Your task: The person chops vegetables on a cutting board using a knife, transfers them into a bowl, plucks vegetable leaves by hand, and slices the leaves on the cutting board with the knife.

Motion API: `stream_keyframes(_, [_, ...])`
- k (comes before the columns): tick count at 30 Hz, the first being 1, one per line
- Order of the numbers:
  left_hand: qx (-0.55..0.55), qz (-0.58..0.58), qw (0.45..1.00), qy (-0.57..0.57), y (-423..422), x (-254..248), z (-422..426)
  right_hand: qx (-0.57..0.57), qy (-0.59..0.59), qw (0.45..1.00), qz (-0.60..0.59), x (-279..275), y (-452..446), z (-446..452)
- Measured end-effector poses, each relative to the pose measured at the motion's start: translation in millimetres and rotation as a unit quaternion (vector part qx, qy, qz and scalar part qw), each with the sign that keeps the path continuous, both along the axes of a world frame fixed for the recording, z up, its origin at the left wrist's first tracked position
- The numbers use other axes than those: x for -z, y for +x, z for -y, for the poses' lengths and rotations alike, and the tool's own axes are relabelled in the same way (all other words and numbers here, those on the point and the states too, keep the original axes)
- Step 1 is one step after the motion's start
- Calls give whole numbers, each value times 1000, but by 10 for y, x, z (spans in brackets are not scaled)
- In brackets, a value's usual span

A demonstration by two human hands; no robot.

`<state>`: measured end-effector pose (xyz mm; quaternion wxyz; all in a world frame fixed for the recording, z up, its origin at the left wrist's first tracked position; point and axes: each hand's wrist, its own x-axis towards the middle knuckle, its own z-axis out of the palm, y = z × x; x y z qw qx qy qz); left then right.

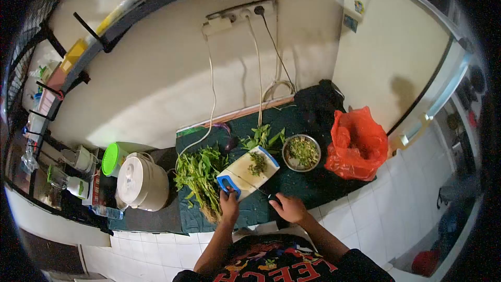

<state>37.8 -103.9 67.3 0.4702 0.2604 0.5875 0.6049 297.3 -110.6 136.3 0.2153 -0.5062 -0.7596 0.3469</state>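
Right grip (290,209), knife handle (272,197) half-hidden

On black short-sleeved fabric T-shirt (282,266) at near edge, large red letters are printed, seemingly read as "LEECH". On red-and-dark upright box (95,188) at left, markings cannot be read.

Bare left hand (229,208) curled in a grip; bare right hand (290,208) likewise gripping. Bare forearms (215,248) angle inward.
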Motion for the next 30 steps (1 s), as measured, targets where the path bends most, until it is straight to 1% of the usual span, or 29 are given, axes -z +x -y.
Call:
stream_keyframes(1, [-3,-6,1000,7,58,-14,-45,-3,7,1000,-6,25,-19,-43])
stream_keyframes(3, [-3,-39,997,64,226,-16,-97,30,44,997,-48,95,-88,-94])
stream_keyframes(4, [-10,-42,994,104,328,-79,-144,46,51,997,-46,92,-120,-136])
stream_keyframes(5, [7,-67,996,62,387,-149,-152,51,51,996,-52,94,-130,-190])
stream_keyframes(7, [35,-140,988,62,451,-131,-191,61,55,997,-13,85,-109,-276])
stream_keyframes(8, [39,-140,988,57,517,-104,-181,64,49,997,-13,98,-102,-286])
stream_keyframes(10, [20,-59,994,91,705,-234,-222,126,86,988,-39,180,-97,-306])
stream_keyframes(14, [33,-58,994,83,883,-298,-311,165,70,984,-18,315,23,-333])
stream_keyframes(16, [27,-86,991,101,957,-307,-338,225,49,973,-11,478,91,-357])
stream_keyframes(17, [32,-84,991,101,954,-236,-350,230,49,972,-9,540,136,-383])
stream_keyframes(19, [86,-136,982,98,950,-94,-391,248,-2,969,7,662,244,-446])
stream_keyframes(22, [72,-120,985,104,1167,-270,-415,275,-32,961,12,671,372,-513])
stream_keyframes(23, [75,-119,984,107,1194,-240,-440,289,-42,956,20,664,404,-540])
stream_keyframes(24, [68,-125,984,103,1200,-141,-472,292,-39,956,20,675,438,-565])
stream_keyframes(26, [60,-130,985,100,1196,-9,-482,347,-35,936,39,714,512,-583])
stream_keyframes(28, [49,-171,978,107,1175,40,-478,358,-28,932,42,676,576,-586])
stream_keyframes(30, [50,-167,978,117,1163,85,-484,368,-22,928,45,566,613,-569])
